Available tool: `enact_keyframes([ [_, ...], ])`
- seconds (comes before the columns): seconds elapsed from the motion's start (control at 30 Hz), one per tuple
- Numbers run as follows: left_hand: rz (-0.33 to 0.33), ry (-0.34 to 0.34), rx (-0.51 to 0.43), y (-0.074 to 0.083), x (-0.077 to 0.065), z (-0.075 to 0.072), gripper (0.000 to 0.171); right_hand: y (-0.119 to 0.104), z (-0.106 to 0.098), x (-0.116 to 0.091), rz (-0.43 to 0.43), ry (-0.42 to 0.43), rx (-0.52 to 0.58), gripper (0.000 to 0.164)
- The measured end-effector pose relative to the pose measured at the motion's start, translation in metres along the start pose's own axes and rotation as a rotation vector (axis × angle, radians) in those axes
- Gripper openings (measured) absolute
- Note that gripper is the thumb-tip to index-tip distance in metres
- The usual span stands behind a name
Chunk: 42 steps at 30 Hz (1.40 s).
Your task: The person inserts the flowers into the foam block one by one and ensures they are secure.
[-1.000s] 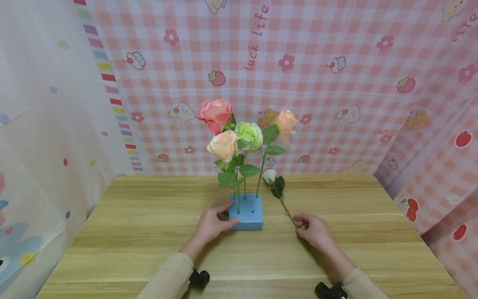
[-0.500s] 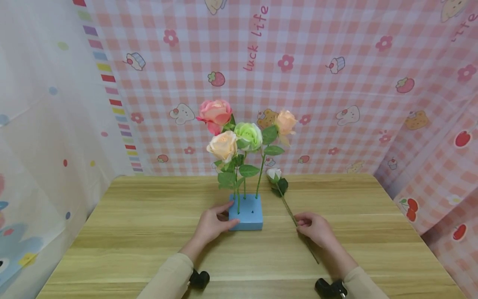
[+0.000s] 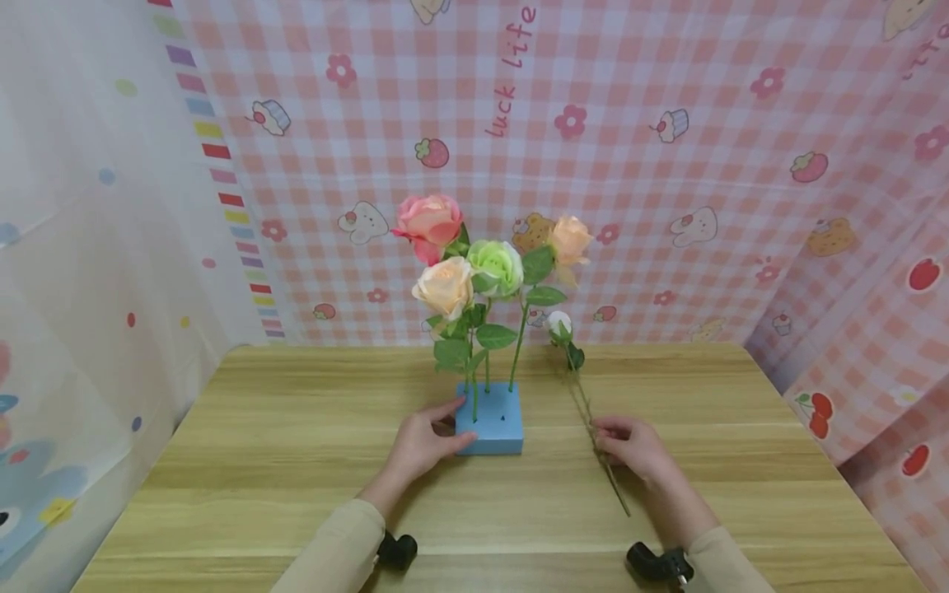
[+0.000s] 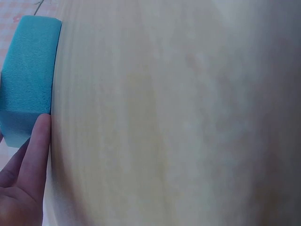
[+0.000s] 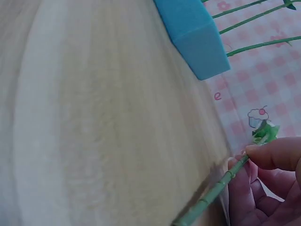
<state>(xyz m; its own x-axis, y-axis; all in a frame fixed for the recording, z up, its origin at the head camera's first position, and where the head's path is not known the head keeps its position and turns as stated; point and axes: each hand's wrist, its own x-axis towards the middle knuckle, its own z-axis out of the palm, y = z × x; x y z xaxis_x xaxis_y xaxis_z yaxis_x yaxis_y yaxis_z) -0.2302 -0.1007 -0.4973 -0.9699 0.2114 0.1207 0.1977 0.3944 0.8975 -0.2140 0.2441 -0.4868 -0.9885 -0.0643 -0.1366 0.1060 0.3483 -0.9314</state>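
Observation:
A blue foam block [image 3: 489,445] stands on the table, holding a pink rose [image 3: 428,224], a cream rose [image 3: 445,287], a green rose [image 3: 495,268] and a peach rose [image 3: 569,240] upright by their stems. One bare hole shows near its front right. My left hand [image 3: 421,445] grips the block's left end between thumb and fingers; the left wrist view shows a fingertip against the block [image 4: 30,66]. To the right, my right hand [image 3: 630,445] pinches the stem of a white rose [image 3: 560,326], which leans away from me. In the right wrist view its green stem [image 5: 214,193] points down past the fingertips.
The wooden table [image 3: 296,428] ends at a pink checked cloth [image 3: 630,189] behind the flowers. White patterned cloth [image 3: 111,247] hangs at the left. Black wrist mounts [image 3: 396,552] sit below both wrists.
The white rose's blossom has moved right and up, and its stem has turned in the right hand's fingers. The left hand and the block have stayed in place.

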Motion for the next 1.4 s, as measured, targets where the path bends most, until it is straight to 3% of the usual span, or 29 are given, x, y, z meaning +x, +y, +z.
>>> enact_keyframes([
  [0.33, -0.003, -0.003, -0.009, 0.002, 0.001, -0.001, 0.060, -0.011, -0.010, 0.005, -0.025, 0.045, 0.110, 0.038],
  [0.63, -0.005, -0.003, -0.009, 0.004, 0.000, -0.001, 0.059, -0.034, -0.010, 0.005, -0.142, 0.108, 0.150, 0.034],
  [1.1, -0.011, -0.003, -0.005, 0.003, 0.000, -0.001, 0.060, -0.062, 0.020, 0.006, -0.470, 0.168, 0.162, 0.020],
  [1.4, -0.007, -0.004, -0.006, 0.003, 0.000, -0.001, 0.060, -0.078, 0.040, 0.008, -0.491, 0.156, 0.095, 0.019],
])
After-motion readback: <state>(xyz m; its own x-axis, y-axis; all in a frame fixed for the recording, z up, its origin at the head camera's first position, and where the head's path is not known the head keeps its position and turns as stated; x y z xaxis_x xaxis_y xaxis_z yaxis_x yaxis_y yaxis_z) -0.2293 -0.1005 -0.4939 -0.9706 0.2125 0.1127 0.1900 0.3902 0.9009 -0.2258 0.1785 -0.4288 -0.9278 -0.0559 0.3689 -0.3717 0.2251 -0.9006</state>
